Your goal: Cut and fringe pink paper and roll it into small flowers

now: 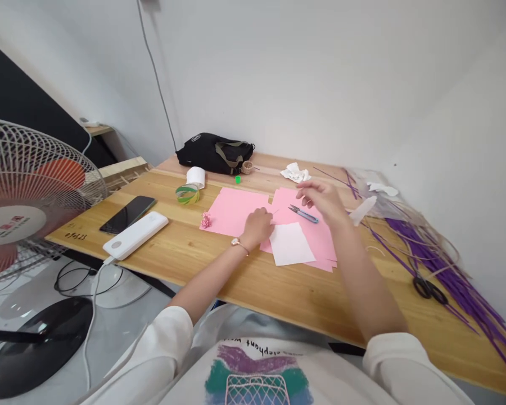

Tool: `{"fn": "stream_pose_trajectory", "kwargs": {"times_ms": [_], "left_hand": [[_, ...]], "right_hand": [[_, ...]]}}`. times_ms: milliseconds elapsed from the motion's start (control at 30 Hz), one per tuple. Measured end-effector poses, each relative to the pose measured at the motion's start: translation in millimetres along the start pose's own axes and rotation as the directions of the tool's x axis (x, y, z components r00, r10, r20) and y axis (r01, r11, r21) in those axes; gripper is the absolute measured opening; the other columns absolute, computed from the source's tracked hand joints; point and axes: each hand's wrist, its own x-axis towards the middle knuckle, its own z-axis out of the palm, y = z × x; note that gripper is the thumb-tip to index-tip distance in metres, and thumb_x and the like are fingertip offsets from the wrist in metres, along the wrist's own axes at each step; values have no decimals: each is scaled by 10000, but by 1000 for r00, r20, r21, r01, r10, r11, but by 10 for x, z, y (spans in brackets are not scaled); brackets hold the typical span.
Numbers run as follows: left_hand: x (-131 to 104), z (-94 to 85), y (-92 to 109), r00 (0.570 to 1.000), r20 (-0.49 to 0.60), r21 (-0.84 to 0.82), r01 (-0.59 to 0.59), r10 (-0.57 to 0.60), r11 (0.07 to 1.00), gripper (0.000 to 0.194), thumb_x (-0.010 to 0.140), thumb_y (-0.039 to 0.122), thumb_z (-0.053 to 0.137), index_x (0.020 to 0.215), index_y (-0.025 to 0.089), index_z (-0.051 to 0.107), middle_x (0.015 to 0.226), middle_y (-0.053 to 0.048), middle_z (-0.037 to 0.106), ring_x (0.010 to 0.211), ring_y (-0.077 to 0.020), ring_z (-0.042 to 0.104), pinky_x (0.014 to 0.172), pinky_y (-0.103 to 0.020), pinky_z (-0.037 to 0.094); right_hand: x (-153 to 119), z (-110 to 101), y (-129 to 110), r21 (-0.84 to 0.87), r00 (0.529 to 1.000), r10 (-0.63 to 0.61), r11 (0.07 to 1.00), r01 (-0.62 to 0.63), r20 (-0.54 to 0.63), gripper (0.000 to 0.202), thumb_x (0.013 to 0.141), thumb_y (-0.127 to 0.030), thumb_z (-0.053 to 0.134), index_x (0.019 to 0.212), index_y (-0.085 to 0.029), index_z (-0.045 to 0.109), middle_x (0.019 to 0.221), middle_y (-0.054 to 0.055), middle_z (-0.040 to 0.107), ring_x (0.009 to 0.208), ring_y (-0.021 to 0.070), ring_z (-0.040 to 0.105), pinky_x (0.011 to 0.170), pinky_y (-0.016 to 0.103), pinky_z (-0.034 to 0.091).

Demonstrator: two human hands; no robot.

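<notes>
The left hand (259, 226) is bending its fingers over the pink sheets (231, 209) on the counter (185, 247), while the right hand (324, 203) is hovering, fingers curled, near the blue-handled snips (307, 215). At this size I cannot tell whether either is grasping anything. White paper (292, 245) is lying nearer; a pink cluster (206, 220) is sitting at the sheets' near left corner.
</notes>
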Motion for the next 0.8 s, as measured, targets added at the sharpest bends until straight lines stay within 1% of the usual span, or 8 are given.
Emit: {"fn": "stream_pose_trajectory", "kwargs": {"times_ms": [100,267,333,400,467,533,700,800], "left_hand": [[144,49,-216,987,-86,-27,138,-139,990,282,858,243,429,1033,123,614,1069,-149,585,1021,-265,526,835,-378,424],[210,174,-335,978,-96,-31,181,-183,983,260,864,203,407,984,131,626,1069,-147,600,1011,-260,535,822,-369,415],[202,220,-331,980,-90,-27,176,-178,984,256,873,224,404,950,129,630,1040,-144,604,1007,-263,533,816,-373,416],[197,258,-329,983,-96,-28,156,-158,987,263,881,251,399,927,134,630,1023,-136,603,1006,-259,527,821,-377,415],[201,292,-341,984,-92,-31,153,-156,988,255,879,250,405,915,141,632,1028,-126,601,1010,-254,519,825,-379,416],[209,325,-365,983,-98,-38,152,-155,988,254,880,253,408,933,147,632,1049,-120,598,1030,-249,507,836,-376,413],[211,342,-383,983,-95,-55,154,-159,987,269,890,225,389,972,125,625,1073,-131,601,1038,-248,512,842,-374,412],[151,186,-287,985,-91,-73,140,-147,987,268,898,217,382,942,114,626,1022,-138,612,997,-252,539,823,-377,416]], "right_hand": [[122,120,467,-255,996,-7,967,-16,-88,135,676,-72,523,741,-139,620,540,-33,581,432,78,500,444,200,361],[157,536,972,-389,986,-138,917,93,-90,141,622,-159,706,750,-154,647,724,44,626,712,161,566,700,309,428],[125,698,1058,-498,985,-162,859,115,-52,248,657,-194,715,892,-137,661,962,133,642,931,238,557,843,389,398],[87,806,1111,-688,988,-151,716,119,13,351,751,-251,656,1077,-128,621,1186,183,572,1097,288,490,923,435,349],[61,851,1147,-827,993,-97,551,111,69,406,833,-306,565,1198,-128,560,1296,182,507,1177,301,436,953,435,326],[53,853,1173,-880,995,-41,464,103,95,409,873,-337,500,1222,-130,549,1310,167,502,1194,296,421,958,416,321],[64,820,1204,-904,991,-33,407,128,126,363,887,-340,462,1150,-134,602,1241,151,553,1148,280,464,938,395,339],[66,814,1221,-911,988,-71,382,154,137,359,883,-323,452,1136,-122,609,1218,158,565,1126,279,485,918,396,360]]}}
